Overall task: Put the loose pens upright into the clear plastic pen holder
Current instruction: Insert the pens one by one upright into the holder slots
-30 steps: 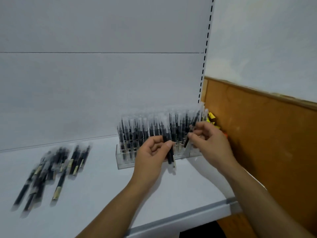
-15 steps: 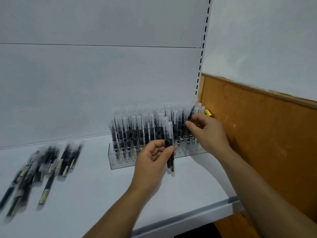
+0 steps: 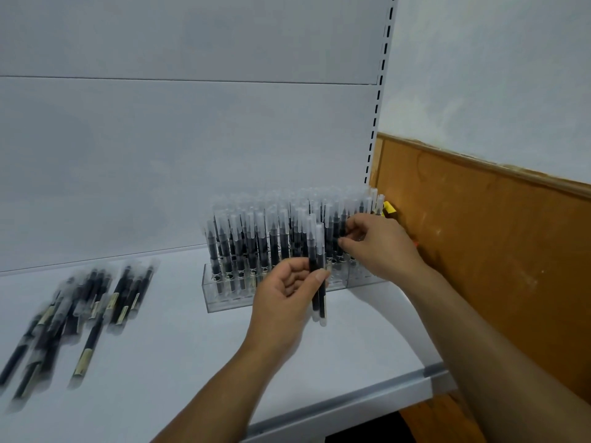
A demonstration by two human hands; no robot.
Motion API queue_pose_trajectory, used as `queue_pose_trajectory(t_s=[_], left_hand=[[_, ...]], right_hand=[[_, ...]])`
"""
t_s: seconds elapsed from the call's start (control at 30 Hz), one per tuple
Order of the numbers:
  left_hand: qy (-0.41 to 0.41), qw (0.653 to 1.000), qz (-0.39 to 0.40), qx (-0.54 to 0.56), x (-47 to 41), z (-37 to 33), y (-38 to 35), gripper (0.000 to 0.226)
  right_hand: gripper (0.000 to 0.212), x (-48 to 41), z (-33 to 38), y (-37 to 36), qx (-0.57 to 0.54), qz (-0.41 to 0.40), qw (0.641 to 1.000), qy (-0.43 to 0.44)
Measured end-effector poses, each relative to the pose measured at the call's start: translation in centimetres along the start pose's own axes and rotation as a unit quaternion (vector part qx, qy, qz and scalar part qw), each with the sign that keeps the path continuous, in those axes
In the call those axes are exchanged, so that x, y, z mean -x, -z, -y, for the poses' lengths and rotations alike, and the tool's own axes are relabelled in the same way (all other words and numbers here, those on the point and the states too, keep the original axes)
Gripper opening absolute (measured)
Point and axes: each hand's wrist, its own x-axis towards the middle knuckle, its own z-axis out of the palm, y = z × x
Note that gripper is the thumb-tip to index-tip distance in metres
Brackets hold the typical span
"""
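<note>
The pens [image 3: 318, 276] looked light, stiff and slick, so I judged a mid-barrel pinch best. My left hand [image 3: 287, 295] pinched two upright, just before the holder [image 3: 224, 297]. My right hand [image 3: 380, 251], at its 2 o'clock, pinched one standing in it. The loose pile [image 3: 92, 298] lay at 9 o'clock.

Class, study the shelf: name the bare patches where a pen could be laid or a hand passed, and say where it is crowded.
Bare: the shelf between the loose pens and the pen holder, and the front strip along its edge. Crowded: the packed holder, where the left hand holds two pens and the right hand pinches a standing pen.
</note>
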Motion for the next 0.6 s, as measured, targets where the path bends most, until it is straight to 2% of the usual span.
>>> queue_pose_trajectory(t_s=[0.1, 0.23, 0.37, 0.47, 0.53, 0.6], left_hand=[[0.002, 1.000, -0.001, 0.002, -0.1, 0.1, 0.0, 0.038], [-0.002, 1.000, 0.008, -0.008, -0.1, 0.2, 0.2, 0.031], [0.005, 1.000, 0.009, -0.001, -0.1, 0.4, 0.2, 0.034], [0.004, 1.000, 0.014, 0.002, -0.1, 0.4, 0.3, 0.031], [0.002, 1.000, 0.015, -0.003, -0.2, 0.5, 0.4, 0.026], [0.006, 1.000, 0.015, 0.004, -0.3, 0.6, 0.4, 0.023]], right_hand=[[0.008, 0.1, 0.0, -0.2, 0.019, 0.021, 1.000, 0.000], [0.010, 0.4, -0.1, -0.5, 0.011, 0.005, 1.000, -0.013], [0.013, 0.7, -0.1, -0.4, 0.002, 0.014, 1.000, -0.020], [0.018, 1.7, -0.2, -0.3, -0.010, -0.024, 1.000, -0.014], [0.014, 2.9, -0.1, -0.5, -0.061, -0.071, 0.996, 0.003], [0.016, 4.1, 0.2, -0.8, -0.158, -0.050, 0.986, 0.014]])
